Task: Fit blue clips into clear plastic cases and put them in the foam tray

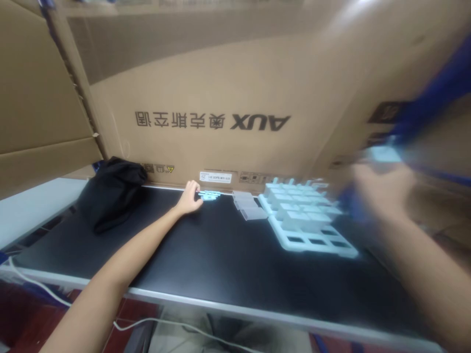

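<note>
At twelve o'clock, my left hand (pixel 189 197) touches blue pieces (pixel 211 195), half-curled, gripping nothing; my right hand (pixel 382 189), two o'clock over the tray (pixel 316 249), is too blurred to tell.

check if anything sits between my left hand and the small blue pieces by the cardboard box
Nothing visible does. The left hand has its fingertips right at the blue pieces on the black table; the grey plates and white tray lie farther right.

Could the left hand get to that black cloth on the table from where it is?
Probably yes: the left hand rests by the pale blue pieces, and only bare table lies between it and the black cloth.
</note>
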A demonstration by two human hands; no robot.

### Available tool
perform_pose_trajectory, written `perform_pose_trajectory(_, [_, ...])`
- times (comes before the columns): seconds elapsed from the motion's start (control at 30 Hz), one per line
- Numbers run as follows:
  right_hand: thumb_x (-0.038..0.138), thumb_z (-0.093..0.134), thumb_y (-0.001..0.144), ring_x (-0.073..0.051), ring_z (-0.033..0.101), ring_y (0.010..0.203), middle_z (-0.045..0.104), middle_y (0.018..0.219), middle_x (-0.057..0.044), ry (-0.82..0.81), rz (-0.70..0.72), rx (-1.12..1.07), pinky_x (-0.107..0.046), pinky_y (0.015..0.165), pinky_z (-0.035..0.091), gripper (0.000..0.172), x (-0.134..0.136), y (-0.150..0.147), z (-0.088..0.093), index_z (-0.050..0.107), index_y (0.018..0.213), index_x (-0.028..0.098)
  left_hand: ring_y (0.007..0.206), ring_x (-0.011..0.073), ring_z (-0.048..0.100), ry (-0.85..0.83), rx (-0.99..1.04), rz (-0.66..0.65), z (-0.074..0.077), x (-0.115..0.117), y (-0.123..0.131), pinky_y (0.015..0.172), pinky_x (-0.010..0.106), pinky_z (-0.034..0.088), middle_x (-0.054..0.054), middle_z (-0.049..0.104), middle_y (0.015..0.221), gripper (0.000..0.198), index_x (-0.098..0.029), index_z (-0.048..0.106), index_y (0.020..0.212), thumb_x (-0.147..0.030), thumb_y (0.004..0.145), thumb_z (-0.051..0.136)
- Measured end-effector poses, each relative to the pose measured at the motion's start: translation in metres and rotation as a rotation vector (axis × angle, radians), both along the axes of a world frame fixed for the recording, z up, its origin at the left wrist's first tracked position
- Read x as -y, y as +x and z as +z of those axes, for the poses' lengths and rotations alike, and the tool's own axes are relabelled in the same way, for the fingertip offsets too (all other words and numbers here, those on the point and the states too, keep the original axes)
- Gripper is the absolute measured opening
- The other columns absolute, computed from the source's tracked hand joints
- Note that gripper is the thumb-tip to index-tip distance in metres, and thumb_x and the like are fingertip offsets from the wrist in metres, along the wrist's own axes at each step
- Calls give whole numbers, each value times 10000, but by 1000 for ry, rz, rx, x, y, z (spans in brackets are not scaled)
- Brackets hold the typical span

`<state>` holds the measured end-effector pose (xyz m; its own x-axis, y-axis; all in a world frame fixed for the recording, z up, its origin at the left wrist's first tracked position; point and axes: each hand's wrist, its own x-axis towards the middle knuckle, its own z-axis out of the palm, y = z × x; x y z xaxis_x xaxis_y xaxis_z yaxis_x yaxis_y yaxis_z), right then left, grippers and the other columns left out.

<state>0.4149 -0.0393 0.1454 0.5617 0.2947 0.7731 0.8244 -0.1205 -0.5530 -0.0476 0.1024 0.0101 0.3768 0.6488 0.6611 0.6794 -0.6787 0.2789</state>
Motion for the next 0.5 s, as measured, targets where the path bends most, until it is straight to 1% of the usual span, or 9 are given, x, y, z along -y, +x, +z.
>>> perform_pose_trajectory(0.03, [236, 635, 739, -253, 703, 774, 773, 936, -166, 32, 100, -117, -355, 683, 524, 356, -1, -19, 15, 776, 1053, 141, 840, 212, 503, -3, 18, 37, -1, 0, -1, 771, 320, 416, 39, 536, 837, 158, -228, 413, 758, -154, 702, 541])
perform_pose_trajectory(0.07, [211, 635, 722, -246, 704, 810, 777, 962, -157, 37, 190, -154, -343, 714, 525, 344, -2, -38, 27, 776, 1029, 145, 768, 202, 480, -10, 32, 69, -2, -1, -1, 722, 316, 382, 29, 502, 757, 174, -228, 372, 698, -129, 697, 514])
perform_pose_trajectory(0.1, [203, 621, 723, -241, 698, 821, 777, 968, -151, 28, 244, -153, -342, 737, 522, 338, -3, -56, 37, 773, 1019, 145, 699, 190, 445, -22, 42, 97, -3, -1, -2, 680, 315, 343, 18, 459, 685, 208, -227, 331, 651, -113, 695, 499])
perform_pose_trajectory(0.13, [208, 605, 735, -238, 691, 820, 776, 960, -146, 11, 282, -140, -345, 758, 517, 331, -5, -74, 44, 768, 1015, 143, 643, 179, 406, -38, 46, 117, -5, -1, -2, 650, 317, 304, 7, 418, 628, 243, -225, 299, 618, -106, 694, 497])
perform_pose_trajectory(0.2, [225, 577, 763, -234, 675, 828, 770, 954, -141, -57, 358, -70, -346, 786, 502, 324, -11, -106, 49, 752, 1023, 142, 580, 161, 353, -76, 46, 140, -6, 0, -2, 622, 321, 255, -9, 370, 566, 289, -218, 275, 582, -108, 694, 518])
perform_pose_trajectory(0.27, [242, 559, 787, -235, 665, 843, 762, 966, -141, -164, 430, 13, -343, 798, 490, 318, -21, -133, 44, 733, 1035, 146, 558, 149, 348, -114, 49, 160, -5, 0, -2, 617, 316, 243, -21, 365, 546, 299, -214, 295, 573, -118, 716, 539])
perform_pose_trajectory(0.33, [244, 544, 800, -247, 665, 861, 754, 981, -145, -309, 482, 90, -340, 795, 483, 314, -35, -156, 31, 712, 1048, 152, 561, 147, 382, -144, 70, 198, -4, 0, -1, 620, 305, 257, -25, 397, 555, 284, -215, 342, 594, -151, 781, 546])
perform_pose_trajectory(0.43, [271, 525, 829, -279, 677, 886, 748, 997, -160, -547, 518, 194, -346, 789, 482, 345, -56, -187, 3, 667, 1121, 154, 615, 162, 488, -173, 121, 272, -1, -2, -1, 636, 289, 299, -9, 521, 625, 291, -225, 453, 677, -286, 960, 480])
perform_pose_trajectory(0.5, [336, 511, 868, -304, 687, 904, 744, 1033, -193, -691, 517, 258, -360, 791, 487, 404, -69, -205, -18, 617, 1203, 137, 684, 187, 571, -195, 140, 307, 0, -4, -1, 655, 289, 337, 18, 617, 706, 371, -233, 529, 744, -381, 1048, 376])
